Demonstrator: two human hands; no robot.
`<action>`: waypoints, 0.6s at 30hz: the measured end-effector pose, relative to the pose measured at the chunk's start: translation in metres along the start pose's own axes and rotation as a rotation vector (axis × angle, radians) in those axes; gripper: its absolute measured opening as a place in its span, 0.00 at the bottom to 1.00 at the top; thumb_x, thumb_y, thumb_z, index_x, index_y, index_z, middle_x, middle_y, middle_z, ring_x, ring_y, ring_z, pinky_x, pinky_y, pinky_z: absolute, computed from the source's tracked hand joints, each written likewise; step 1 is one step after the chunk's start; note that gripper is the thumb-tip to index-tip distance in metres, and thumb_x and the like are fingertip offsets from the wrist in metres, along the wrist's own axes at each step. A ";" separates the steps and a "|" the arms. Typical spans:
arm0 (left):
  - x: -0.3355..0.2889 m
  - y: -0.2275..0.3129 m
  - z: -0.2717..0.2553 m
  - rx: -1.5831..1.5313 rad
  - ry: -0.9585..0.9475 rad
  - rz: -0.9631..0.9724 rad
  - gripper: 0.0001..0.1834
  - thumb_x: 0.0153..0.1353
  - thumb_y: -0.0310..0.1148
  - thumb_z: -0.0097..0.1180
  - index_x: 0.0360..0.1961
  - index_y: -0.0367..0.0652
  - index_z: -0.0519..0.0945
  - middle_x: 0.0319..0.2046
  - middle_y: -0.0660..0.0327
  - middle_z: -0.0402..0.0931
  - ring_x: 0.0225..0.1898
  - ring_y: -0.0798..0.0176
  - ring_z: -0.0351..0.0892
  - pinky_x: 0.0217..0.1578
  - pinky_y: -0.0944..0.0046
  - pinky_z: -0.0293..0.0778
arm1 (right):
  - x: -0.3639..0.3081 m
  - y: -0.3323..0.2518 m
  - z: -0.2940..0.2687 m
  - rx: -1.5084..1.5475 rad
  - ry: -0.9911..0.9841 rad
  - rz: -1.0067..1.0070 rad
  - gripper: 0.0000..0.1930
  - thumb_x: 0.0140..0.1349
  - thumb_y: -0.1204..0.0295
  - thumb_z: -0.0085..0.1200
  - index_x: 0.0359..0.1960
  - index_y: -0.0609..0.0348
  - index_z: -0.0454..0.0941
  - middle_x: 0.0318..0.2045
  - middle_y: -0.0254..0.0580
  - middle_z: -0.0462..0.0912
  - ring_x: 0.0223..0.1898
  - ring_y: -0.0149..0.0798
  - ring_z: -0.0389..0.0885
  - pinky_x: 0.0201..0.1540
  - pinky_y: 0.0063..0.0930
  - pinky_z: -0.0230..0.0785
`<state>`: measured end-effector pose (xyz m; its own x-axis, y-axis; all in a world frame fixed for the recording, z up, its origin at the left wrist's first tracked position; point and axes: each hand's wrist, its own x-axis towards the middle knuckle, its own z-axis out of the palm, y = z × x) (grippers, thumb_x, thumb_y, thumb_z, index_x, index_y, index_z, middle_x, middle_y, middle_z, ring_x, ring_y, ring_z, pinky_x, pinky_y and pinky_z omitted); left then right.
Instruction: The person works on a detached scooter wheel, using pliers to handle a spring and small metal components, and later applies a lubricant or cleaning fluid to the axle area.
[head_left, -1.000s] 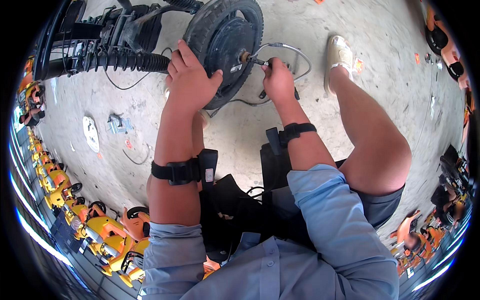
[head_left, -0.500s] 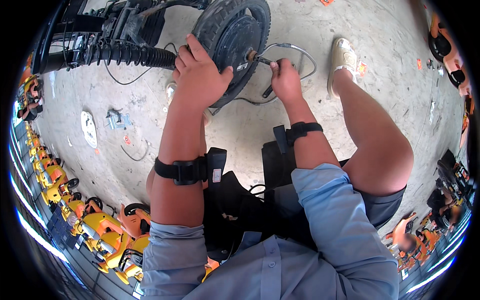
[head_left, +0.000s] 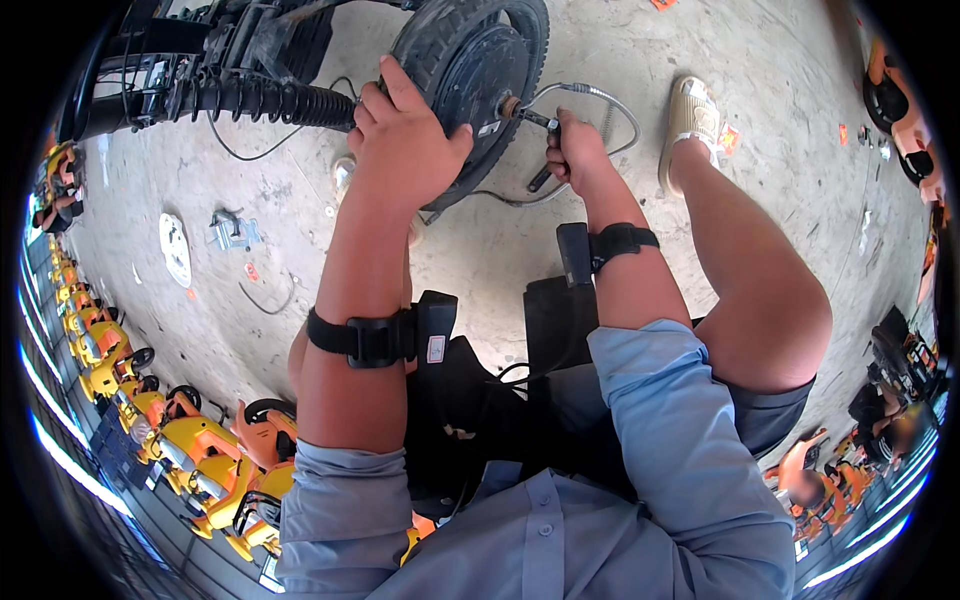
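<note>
A black-tyred wheel (head_left: 440, 60) with a dark round hub stands at the top centre, its axle end pointing right. My left hand (head_left: 410, 150) lies against the tread, index finger stretched along it and thumb apart toward the sidewall; it grips the tyre, and some fingertips are partly hidden. My right hand (head_left: 582, 150) is closed round a dark wrench-like tool (head_left: 538, 119) that meets the axle. A black bar end (head_left: 540, 180) shows below that hand, seemingly part of the same tool. A sheathed cable (head_left: 628, 125) loops from the axle around the right hand.
A black coil spring shock (head_left: 270, 105) and frame parts lie left of the wheel. On the concrete floor are a white oval piece (head_left: 175, 250), a small metal bracket (head_left: 232, 228) and a loose cable (head_left: 270, 308). Yellow scooters (head_left: 190, 450) line the left; other people are at far right.
My right hand has shifted slightly and turned, its fingers now curling more round the tool. My left hand stays on the tyre. The whole view has moved a little.
</note>
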<state>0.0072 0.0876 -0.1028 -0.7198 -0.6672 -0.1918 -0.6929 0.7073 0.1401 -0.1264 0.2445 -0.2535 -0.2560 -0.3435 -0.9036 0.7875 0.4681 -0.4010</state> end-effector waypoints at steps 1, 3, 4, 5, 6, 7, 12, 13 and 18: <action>0.000 -0.001 0.000 -0.003 -0.009 -0.009 0.61 0.53 0.49 0.64 0.71 0.27 0.36 0.62 0.31 0.53 0.62 0.31 0.58 0.59 0.37 0.58 | -0.007 0.000 0.004 -0.061 0.027 -0.033 0.33 0.71 0.43 0.34 0.30 0.63 0.77 0.16 0.38 0.76 0.13 0.34 0.70 0.14 0.30 0.57; 0.000 -0.001 -0.001 -0.012 -0.026 -0.021 0.60 0.53 0.49 0.63 0.71 0.27 0.36 0.62 0.32 0.53 0.61 0.32 0.59 0.59 0.37 0.59 | -0.014 0.001 0.007 -0.095 0.062 -0.095 0.33 0.71 0.43 0.35 0.35 0.65 0.77 0.19 0.40 0.79 0.15 0.36 0.74 0.17 0.29 0.62; 0.000 -0.001 -0.001 -0.008 -0.021 -0.017 0.60 0.53 0.49 0.63 0.71 0.28 0.37 0.61 0.32 0.53 0.61 0.32 0.59 0.59 0.38 0.59 | -0.014 0.002 0.006 -0.068 0.069 -0.123 0.33 0.71 0.43 0.37 0.38 0.66 0.77 0.21 0.41 0.80 0.18 0.36 0.76 0.19 0.29 0.65; -0.001 -0.002 -0.001 -0.004 -0.017 -0.014 0.60 0.53 0.49 0.63 0.71 0.28 0.37 0.61 0.32 0.54 0.61 0.33 0.59 0.59 0.38 0.59 | -0.015 0.005 0.005 -0.043 0.076 -0.150 0.33 0.71 0.43 0.38 0.41 0.67 0.77 0.24 0.42 0.82 0.20 0.37 0.78 0.21 0.29 0.68; 0.000 -0.001 -0.003 -0.003 -0.012 -0.010 0.60 0.54 0.49 0.63 0.71 0.28 0.37 0.61 0.33 0.54 0.61 0.33 0.60 0.59 0.39 0.59 | -0.014 0.009 0.005 -0.010 0.090 -0.248 0.31 0.71 0.44 0.39 0.44 0.66 0.77 0.27 0.42 0.82 0.23 0.37 0.79 0.24 0.30 0.70; 0.000 -0.001 -0.004 -0.020 -0.025 -0.011 0.59 0.54 0.49 0.63 0.71 0.28 0.37 0.61 0.33 0.54 0.61 0.33 0.59 0.59 0.39 0.59 | -0.014 0.013 0.005 0.023 0.103 -0.345 0.30 0.71 0.45 0.40 0.46 0.66 0.76 0.30 0.43 0.83 0.27 0.37 0.80 0.27 0.30 0.72; 0.000 -0.004 -0.009 -0.056 -0.056 -0.027 0.58 0.54 0.48 0.63 0.71 0.29 0.39 0.62 0.35 0.54 0.62 0.34 0.59 0.60 0.39 0.58 | -0.012 0.012 0.004 0.031 0.018 -0.343 0.24 0.72 0.51 0.43 0.50 0.63 0.74 0.38 0.43 0.83 0.34 0.36 0.81 0.33 0.30 0.73; 0.001 -0.002 -0.010 -0.062 -0.054 -0.024 0.58 0.54 0.48 0.63 0.72 0.30 0.39 0.62 0.35 0.54 0.62 0.34 0.59 0.61 0.39 0.58 | -0.007 0.015 0.000 0.084 0.069 -0.326 0.24 0.72 0.52 0.43 0.50 0.63 0.75 0.37 0.43 0.83 0.33 0.35 0.80 0.32 0.30 0.73; 0.002 -0.003 -0.015 -0.107 -0.055 -0.012 0.55 0.55 0.46 0.63 0.72 0.33 0.42 0.62 0.35 0.56 0.62 0.34 0.60 0.61 0.40 0.60 | 0.004 0.040 -0.008 0.140 0.205 -0.270 0.21 0.72 0.51 0.41 0.41 0.55 0.77 0.33 0.38 0.83 0.31 0.32 0.79 0.33 0.29 0.70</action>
<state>0.0071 0.0807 -0.0886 -0.7099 -0.6595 -0.2470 -0.7042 0.6682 0.2398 -0.1005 0.2680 -0.2738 -0.5610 -0.2629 -0.7850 0.7417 0.2616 -0.6177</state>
